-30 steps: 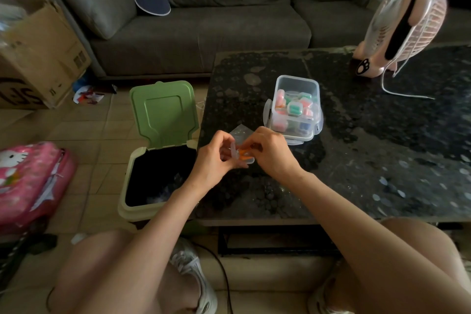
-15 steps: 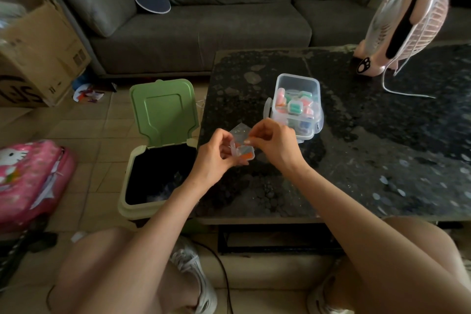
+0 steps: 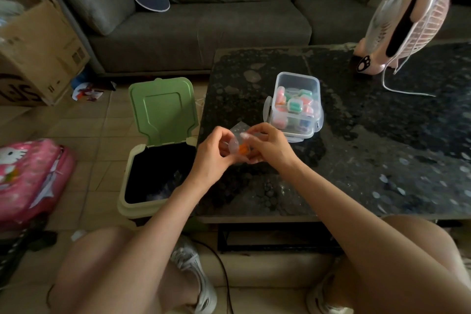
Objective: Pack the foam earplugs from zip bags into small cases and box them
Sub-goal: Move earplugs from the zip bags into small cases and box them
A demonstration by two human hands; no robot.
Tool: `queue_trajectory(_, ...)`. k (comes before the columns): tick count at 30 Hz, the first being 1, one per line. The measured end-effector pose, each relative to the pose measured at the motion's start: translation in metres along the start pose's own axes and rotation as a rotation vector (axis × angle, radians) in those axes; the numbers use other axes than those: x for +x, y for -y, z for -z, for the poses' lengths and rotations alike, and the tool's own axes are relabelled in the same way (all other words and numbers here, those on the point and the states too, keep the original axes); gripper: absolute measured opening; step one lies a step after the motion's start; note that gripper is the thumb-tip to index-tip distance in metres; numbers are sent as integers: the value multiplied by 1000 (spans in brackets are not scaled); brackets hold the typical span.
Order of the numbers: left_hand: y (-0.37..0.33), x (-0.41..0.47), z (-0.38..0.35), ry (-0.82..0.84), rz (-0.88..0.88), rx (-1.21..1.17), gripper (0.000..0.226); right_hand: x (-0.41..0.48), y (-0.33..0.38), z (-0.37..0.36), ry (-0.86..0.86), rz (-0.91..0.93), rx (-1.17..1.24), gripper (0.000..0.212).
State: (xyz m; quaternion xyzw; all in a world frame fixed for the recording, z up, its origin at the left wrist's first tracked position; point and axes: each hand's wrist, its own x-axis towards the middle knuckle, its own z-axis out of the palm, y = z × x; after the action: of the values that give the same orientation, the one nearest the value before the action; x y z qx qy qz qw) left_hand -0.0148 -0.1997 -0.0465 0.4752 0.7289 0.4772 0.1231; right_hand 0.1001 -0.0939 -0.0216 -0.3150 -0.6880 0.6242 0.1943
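Both hands pinch a small clear case [image 3: 234,146] above the tabletop's [image 3: 382,135] near-left part.
Left hand [image 3: 210,154] and right hand [image 3: 271,146] meet, fingers curled round the case. Its lid stands open, roughly upright, with an orange earplug [image 3: 242,151] inside; the earplug's axis is unreadable. Just behind, an open clear box [image 3: 297,79] holds pastel cases [image 3: 294,104].

Fingers [image 3: 258,133] hide most of the small case [image 3: 233,146].

A dark speckled table [image 3: 356,160] carries a clear plastic box [image 3: 295,104] and a pink fan [image 3: 405,20], well apart.
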Motion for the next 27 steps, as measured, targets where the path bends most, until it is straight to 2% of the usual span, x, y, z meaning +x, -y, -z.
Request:
queue_trajectory(2,0,1,-2,-32,-28,88,44,-1,2,-1,24,-50,29,38)
queue_trajectory(5,-3,3,-6,-38,-66,143,47,-1,0,-1,29,-23,-24,42)
queue_trajectory(9,-9,7,-12,-30,-76,138,50,-4,1,7,-51,14,-13,31)
queue_trajectory(13,-5,14,-16,-124,-7,288,36,-8,7,21,-79,21,22,26)
queue_trajectory(15,-1,17,-19,-82,79,444,36,-10,7,26,-121,18,18,22)
queue_trajectory(17,4,19,-25,24,177,571,47,-12,6,30,-143,17,12,18)
queue_trajectory(19,7,19,-33,55,193,678,49,-14,4,34,-166,10,18,17)
queue_trajectory(23,9,19,-39,-85,124,695,21,-14,-1,50,-228,-33,82,22)
queue_trajectory(27,9,20,-36,-129,109,634,9,-5,-4,68,-407,-35,128,25)
